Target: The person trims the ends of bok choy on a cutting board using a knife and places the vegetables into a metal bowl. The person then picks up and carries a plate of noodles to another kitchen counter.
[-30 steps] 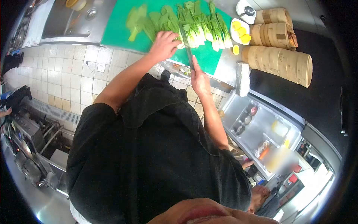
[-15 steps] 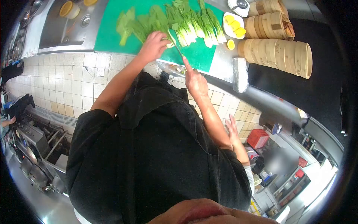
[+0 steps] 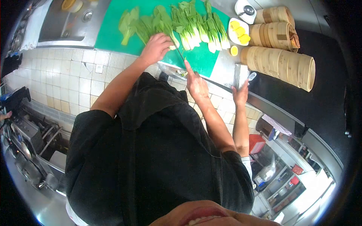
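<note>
My left hand (image 3: 157,48) is closed on a leafy bok choy (image 3: 163,23) lying on the green cutting board (image 3: 203,64). The knife (image 3: 180,52) is in my right hand (image 3: 197,84), forefinger stretched along its back. Its blade lies against the white stem end, close to my left fingertips; whether it has cut in, I cannot tell. Several trimmed bok choy (image 3: 190,28) lie in a row right of my left hand. Further left are more leafy heads (image 3: 129,24). A plastic bag (image 3: 177,71) with green scraps hangs below the board's near edge.
Another person's hand (image 3: 240,94) touches a clear-wrapped package (image 3: 240,73) at the right. Nearby stand a white dish (image 3: 245,28) of yellow pieces, a small yellow round (image 3: 234,50) and stacked bamboo steamers (image 3: 281,66). A metal sink (image 3: 62,28) is on the left.
The other person's hand has reached forward from beside my right arm to the wrapped package. My hands and the knife have barely moved; the view has shifted slightly.
</note>
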`<state>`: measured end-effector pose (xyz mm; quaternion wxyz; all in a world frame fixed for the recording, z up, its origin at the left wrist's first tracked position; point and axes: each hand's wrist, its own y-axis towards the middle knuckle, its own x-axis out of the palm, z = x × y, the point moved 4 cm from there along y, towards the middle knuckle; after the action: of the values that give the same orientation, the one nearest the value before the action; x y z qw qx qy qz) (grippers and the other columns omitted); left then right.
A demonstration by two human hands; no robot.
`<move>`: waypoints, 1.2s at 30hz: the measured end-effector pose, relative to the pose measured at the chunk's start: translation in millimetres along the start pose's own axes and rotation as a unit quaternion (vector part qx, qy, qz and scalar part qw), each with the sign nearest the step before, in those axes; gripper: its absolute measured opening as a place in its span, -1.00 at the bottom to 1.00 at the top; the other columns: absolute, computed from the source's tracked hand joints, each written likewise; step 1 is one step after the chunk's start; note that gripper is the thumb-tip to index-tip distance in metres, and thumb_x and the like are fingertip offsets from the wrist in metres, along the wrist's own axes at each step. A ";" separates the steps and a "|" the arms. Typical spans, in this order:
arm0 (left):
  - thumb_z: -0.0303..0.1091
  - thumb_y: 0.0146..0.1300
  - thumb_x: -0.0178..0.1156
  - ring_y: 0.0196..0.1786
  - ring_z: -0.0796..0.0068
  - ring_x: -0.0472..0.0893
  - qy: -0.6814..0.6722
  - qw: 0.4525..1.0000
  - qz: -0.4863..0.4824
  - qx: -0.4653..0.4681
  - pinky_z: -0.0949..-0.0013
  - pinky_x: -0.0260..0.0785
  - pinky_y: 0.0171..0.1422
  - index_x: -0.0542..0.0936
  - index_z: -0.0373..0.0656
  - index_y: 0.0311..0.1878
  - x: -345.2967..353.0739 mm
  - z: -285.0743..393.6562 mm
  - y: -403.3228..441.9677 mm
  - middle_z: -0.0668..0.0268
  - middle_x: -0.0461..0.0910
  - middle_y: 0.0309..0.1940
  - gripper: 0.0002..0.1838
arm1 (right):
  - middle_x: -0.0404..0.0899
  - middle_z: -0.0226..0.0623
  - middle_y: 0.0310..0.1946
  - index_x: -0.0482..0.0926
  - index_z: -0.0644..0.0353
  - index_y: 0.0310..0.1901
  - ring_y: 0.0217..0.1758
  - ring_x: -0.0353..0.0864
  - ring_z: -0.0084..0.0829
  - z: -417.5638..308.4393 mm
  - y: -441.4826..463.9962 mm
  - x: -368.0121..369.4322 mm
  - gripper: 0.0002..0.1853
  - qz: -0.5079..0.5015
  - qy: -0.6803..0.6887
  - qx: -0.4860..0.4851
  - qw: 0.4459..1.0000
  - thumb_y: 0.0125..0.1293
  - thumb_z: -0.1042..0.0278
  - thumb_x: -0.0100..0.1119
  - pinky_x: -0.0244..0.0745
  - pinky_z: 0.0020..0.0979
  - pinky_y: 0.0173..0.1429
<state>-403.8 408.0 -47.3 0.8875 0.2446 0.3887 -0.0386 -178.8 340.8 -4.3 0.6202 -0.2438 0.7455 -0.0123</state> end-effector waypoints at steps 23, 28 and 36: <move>-0.33 0.16 0.29 0.17 0.15 0.48 -0.028 0.999 0.029 -0.013 0.09 0.26 0.27 0.62 -0.15 -0.06 -8.1 -5.8 -21.5 0.24 0.57 -0.02 -0.73 | 0.62 0.20 -0.30 0.28 -0.15 0.44 -0.24 0.64 0.15 -26.2 13.0 -41.3 -0.37 0.030 0.158 -0.001 0.987 0.33 0.43 0.06 0.53 0.02 -0.12; -0.32 0.18 0.26 0.17 0.15 0.47 -0.021 1.000 0.014 -0.009 0.09 0.24 0.27 0.61 -0.14 -0.04 -6.5 -7.0 -19.8 0.23 0.56 -0.02 -0.72 | 0.62 0.21 -0.30 0.20 -0.21 0.48 -0.23 0.64 0.17 -31.4 0.2 -29.6 -0.33 -0.020 0.107 0.021 0.994 0.34 0.40 0.08 0.51 0.05 -0.11; -0.32 0.12 0.24 0.11 0.15 0.47 -0.014 1.000 0.004 -0.009 0.08 0.23 0.24 0.59 -0.10 -0.08 -7.1 -7.0 -18.3 0.27 0.56 -0.08 -0.72 | 0.63 0.18 -0.35 0.14 -0.21 0.50 -0.29 0.64 0.16 -34.3 -0.8 -37.2 -0.31 -0.059 0.067 0.016 0.996 0.36 0.38 0.05 0.51 0.08 -0.18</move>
<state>-418.2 394.3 -53.7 0.8949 0.2380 0.3758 -0.0346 -206.3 344.5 38.0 0.5705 -0.2759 0.7697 -0.0769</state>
